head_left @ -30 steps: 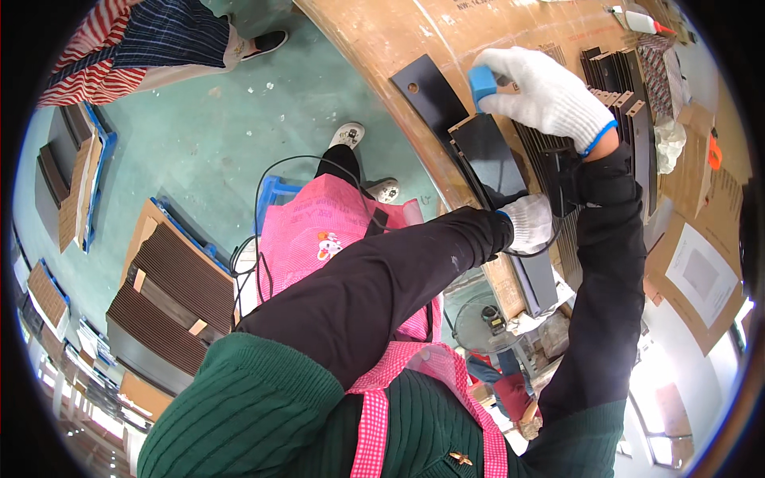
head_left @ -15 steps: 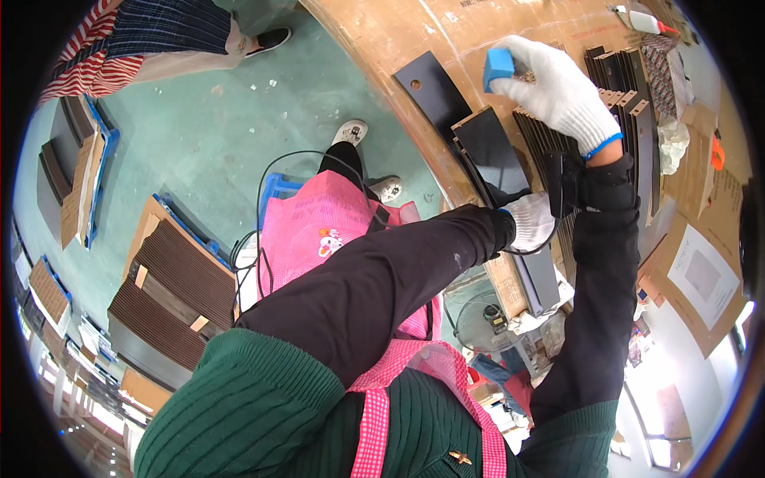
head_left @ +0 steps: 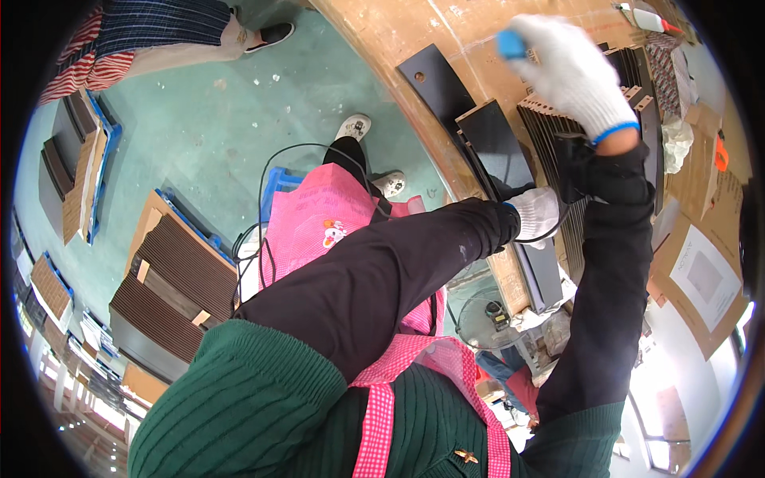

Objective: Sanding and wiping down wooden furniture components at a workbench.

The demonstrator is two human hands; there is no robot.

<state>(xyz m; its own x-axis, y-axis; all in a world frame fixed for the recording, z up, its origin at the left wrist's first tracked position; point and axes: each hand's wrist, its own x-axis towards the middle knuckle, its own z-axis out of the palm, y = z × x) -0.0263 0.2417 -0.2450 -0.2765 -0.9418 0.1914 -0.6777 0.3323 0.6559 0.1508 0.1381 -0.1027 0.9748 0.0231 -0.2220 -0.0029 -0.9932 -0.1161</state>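
The right hand [head_left: 570, 68], in a white glove, was clenched on a small blue tool [head_left: 511, 44], raised over the far desk [head_left: 414, 32]. The left hand [head_left: 535, 213] pressed down the near end of a black panel [head_left: 494, 143]; its grip could not be told. The wiping or marking step seemed in hand; next the tool would need lowering onto the panel.

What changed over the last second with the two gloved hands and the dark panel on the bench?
The right hand, holding the small blue object, lifted off the dark panel and moved up and away from it across the wooden bench. Nothing was let go: the blue object stayed in its fingers. The left hand kept its place at the panel's near end, and the panel and the stack of panels beside it did not move.
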